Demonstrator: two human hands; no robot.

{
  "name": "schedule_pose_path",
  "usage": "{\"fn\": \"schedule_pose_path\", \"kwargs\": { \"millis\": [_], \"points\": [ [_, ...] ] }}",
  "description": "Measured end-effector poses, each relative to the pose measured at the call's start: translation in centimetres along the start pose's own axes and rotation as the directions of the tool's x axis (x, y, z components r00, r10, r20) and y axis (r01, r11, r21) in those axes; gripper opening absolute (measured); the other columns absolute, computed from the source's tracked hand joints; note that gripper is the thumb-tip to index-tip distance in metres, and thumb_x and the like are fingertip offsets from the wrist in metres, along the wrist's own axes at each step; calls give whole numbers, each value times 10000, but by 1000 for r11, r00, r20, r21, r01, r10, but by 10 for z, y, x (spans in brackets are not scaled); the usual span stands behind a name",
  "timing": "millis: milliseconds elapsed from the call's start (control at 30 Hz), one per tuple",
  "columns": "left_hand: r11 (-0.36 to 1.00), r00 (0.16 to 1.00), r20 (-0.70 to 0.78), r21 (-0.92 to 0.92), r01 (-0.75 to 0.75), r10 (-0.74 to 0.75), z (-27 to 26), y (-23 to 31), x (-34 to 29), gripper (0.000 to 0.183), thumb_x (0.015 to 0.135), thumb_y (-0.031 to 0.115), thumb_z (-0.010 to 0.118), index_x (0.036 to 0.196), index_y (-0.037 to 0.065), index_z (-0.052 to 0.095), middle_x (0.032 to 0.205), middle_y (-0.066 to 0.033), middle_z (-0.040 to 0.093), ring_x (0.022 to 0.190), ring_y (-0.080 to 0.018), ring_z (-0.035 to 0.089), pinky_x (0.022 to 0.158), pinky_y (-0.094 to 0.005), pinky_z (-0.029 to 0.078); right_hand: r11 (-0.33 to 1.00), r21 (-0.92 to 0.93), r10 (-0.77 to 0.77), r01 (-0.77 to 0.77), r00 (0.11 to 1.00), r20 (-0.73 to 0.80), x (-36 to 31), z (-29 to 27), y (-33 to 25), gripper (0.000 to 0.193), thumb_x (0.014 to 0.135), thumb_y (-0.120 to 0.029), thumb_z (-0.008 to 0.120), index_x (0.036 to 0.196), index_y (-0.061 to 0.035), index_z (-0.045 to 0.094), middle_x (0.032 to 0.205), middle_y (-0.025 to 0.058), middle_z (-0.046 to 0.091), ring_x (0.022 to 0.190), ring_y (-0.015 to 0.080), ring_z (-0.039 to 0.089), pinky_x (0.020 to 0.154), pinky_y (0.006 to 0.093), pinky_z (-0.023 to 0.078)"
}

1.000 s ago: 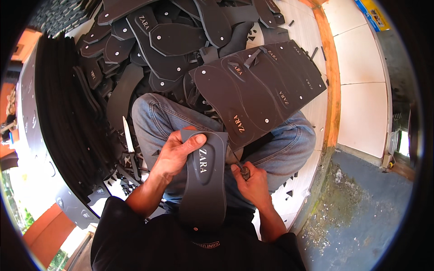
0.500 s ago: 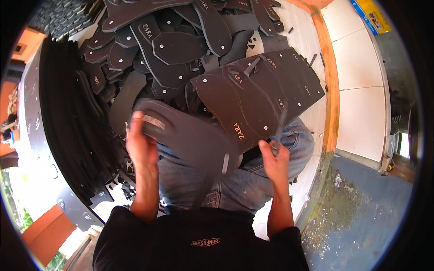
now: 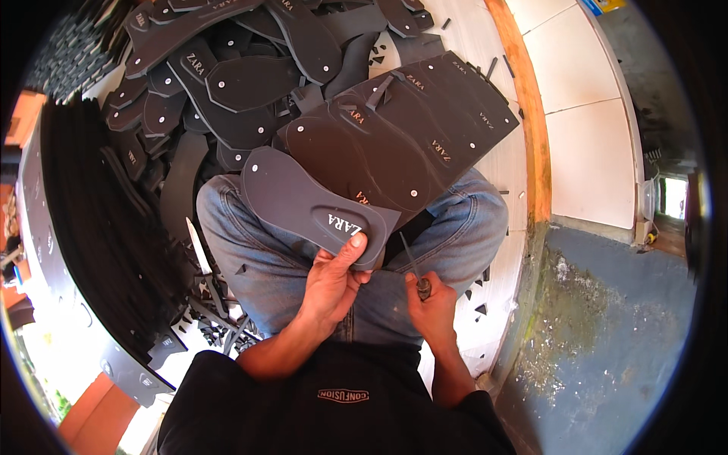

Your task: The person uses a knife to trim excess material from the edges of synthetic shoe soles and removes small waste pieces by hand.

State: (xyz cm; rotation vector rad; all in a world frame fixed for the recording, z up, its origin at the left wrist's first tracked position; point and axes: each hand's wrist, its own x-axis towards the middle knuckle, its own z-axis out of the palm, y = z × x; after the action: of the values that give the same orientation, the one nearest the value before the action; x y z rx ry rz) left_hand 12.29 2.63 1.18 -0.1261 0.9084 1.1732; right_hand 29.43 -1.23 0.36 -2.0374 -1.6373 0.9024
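My left hand (image 3: 331,282) is closed on the near end of a dark grey foam shoe sole (image 3: 292,186), thumb on top beside pale lettering and fingers beneath. The sole's rounded far end points up and left, over my crossed legs. My right hand (image 3: 434,307) grips the dark handle of a knife (image 3: 412,258), its thin blade pointing away from me and apart from the sole. Beyond the sole, a large dark foam sheet (image 3: 425,125) with curved sole outlines reaches over toward my right knee, partly covered by the sole.
A heap of cut foam soles (image 3: 254,80) lies ahead. Tall stacked dark sheets (image 3: 106,220) stand at the left. A pale pointed blade (image 3: 198,246) lies beside my left leg, near black offcuts (image 3: 227,334). An orange-brown floor border (image 3: 537,167) runs along the right.
My left hand has moved right and now grips the sole's near end, lettered face showing. The right hand has come slightly closer with the knife. The view has shifted a little.
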Motion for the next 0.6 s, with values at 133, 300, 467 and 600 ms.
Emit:
{"fn": "schedule_pose_path", "kwargs": {
  "millis": [133, 300, 467, 600],
  "points": [
    [1000, 1000, 21, -2, -17, 17, -9, -8, 0, 170, 823, 195, 688, 931, 94, 604, 772, 5, 620, 616, -78, 576, 472, -197, 443, 996, -88, 25, -21, 999, 41, -2, 6, 3, 243, 803, -182, 634, 665, -16, 523, 517, 162, 528, 489, 362, 551, 479, 417, 419],
    [999, 999, 45, 31, -23, 21, -43, -12, 0, 157, 832, 145, 663, 959, 93, 585, 806, -2, 613, 627, -100, 564, 475, -223, 424, 993, -116, 18, 5, 981, 192, -2, 6, -5, 187, 775, -173, 622, 712, -8, 560, 574, 186, 568, 545, 393, 564, 534, 448, 448],
    [992, 1000, -17, 123, 19, -17, -65, -22, -17, 128, 801, 136, 692, 891, 84, 617, 753, 2, 619, 576, -90, 558, 451, -208, 423, 947, -190, -220, 258, 955, 199, 21, 25, -23, 173, 769, -171, 604, 734, -4, 576, 616, 201, 586, 600, 409, 569, 590, 455, 465],
    [973, 999, 54, 228, -19, 7, -66, 6, -20, 156, 759, 157, 735, 842, 67, 639, 697, 9, 619, 545, -75, 558, 408, -188, 426, 986, 17, -169, 168, 972, 162, 33, 34, -24, 217, 785, -182, 597, 698, 11, 548, 600, 206, 562, 585, 406, 561, 574, 454, 439]
  ]
}}
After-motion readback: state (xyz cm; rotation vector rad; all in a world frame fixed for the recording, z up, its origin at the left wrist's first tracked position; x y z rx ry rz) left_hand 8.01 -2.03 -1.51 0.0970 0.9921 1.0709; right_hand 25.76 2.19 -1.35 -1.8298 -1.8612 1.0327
